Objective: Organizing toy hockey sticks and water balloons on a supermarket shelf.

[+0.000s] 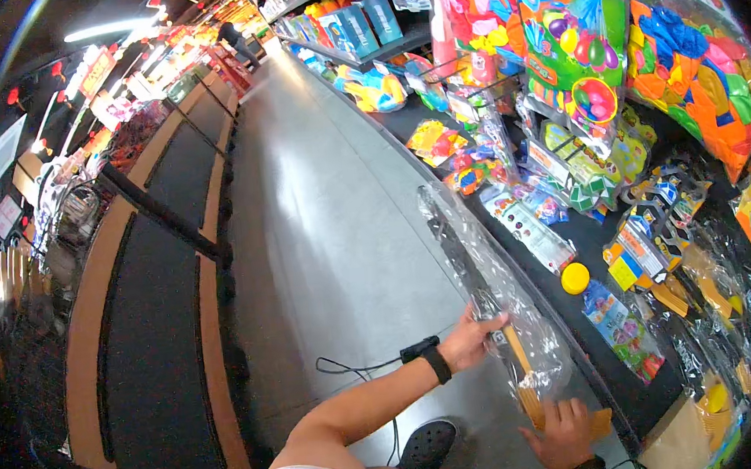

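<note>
A long toy in a clear plastic bag (535,334), black at its far end and yellow at its near end, lies slantwise in front of me. My left hand (469,343) grips it near the middle, thumb across the wrapping. At its near end, my right hand (566,434) rests with spread fingers on or beside the yellow part; whether it grips is unclear. Dark bands circle both wrists. More wrapped toys with yellow parts (716,399) are at the lower right.
A black shelf (516,250) on the right bears packaged toys, a yellow round lid (575,278) and a balloon packet (621,331). Bags of balloons (693,70) hang above. Low black-and-brown shelving (152,344) lines the aisle's left side. A person (238,43) stands far off.
</note>
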Demonstrator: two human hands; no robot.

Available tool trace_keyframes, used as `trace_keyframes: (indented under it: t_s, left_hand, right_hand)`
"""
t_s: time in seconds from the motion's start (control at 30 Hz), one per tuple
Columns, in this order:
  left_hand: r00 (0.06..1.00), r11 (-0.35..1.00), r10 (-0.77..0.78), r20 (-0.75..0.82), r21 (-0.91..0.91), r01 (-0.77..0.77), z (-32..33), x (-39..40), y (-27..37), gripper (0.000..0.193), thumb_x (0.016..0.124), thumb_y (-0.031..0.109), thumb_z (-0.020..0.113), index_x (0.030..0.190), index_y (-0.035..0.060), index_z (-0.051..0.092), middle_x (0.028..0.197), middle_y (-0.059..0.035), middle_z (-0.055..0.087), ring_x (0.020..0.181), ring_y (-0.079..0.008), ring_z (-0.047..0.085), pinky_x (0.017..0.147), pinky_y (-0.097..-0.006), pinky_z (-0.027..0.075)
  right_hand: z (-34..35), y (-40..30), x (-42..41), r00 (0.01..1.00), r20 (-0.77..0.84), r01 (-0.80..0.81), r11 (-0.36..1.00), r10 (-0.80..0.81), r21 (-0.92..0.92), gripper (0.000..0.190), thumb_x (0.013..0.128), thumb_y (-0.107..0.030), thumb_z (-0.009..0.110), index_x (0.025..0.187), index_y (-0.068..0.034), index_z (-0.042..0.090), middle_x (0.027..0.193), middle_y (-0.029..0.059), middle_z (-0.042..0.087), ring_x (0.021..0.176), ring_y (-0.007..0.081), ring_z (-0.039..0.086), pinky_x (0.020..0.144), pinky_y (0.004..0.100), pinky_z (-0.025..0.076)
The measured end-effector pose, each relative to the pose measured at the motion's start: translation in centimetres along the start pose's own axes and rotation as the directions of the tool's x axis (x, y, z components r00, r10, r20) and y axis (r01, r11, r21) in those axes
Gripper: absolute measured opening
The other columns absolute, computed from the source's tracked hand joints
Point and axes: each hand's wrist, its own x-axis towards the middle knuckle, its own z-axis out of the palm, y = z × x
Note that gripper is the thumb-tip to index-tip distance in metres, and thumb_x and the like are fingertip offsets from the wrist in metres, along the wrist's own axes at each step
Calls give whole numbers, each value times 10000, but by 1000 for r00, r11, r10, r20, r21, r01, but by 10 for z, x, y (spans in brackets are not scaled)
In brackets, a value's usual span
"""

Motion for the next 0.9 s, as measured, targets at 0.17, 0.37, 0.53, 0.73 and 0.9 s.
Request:
trace_keyframes:
  t_s: [0.17,0.37,0.53,0.73,0.9]
  left_hand:
    - [997,996,-11,-77,91,18,-16,-1,21,345,939,117,758,1240,80,593,1138,-45,701,1067,-198,671,946,-400,560]
    - [992,994,14,-122,106,-1,-12,-4,45,216,958,87,720,1155,66,633,1057,-49,715,954,-184,704,879,-367,587]
    - [992,996,-6,-125,92,17,0,-7,47,161,968,111,714,1103,70,636,1010,-51,715,925,-185,708,841,-368,593]
    - [990,994,-54,-132,85,66,-1,-9,44,170,976,110,706,1126,59,645,1027,-48,715,924,-181,707,840,-365,592]
    - [991,987,-35,-132,151,55,-6,-8,31,173,975,137,714,1116,81,630,1026,-32,711,900,-175,707,793,-361,607]
  right_hand:
    - [-43,26,-7,987,152,-64,992,47,111,673,775,-512,805,1187,-2,651,930,145,638,972,348,600,894,490,447]
    - [-63,53,-12,942,326,-142,975,80,172,557,878,-529,727,1126,-33,675,962,136,682,854,351,675,791,489,538]
    - [-35,51,-35,837,493,-511,660,238,550,484,879,-330,808,1186,2,636,1002,163,733,846,285,736,718,391,581]
    - [-7,46,-53,658,739,-722,401,143,564,405,942,-167,755,1214,26,525,976,138,717,715,171,708,610,310,580]
    - [-16,45,-51,673,671,-728,123,309,674,270,961,-89,714,1118,-3,511,868,118,704,669,179,716,561,308,583]
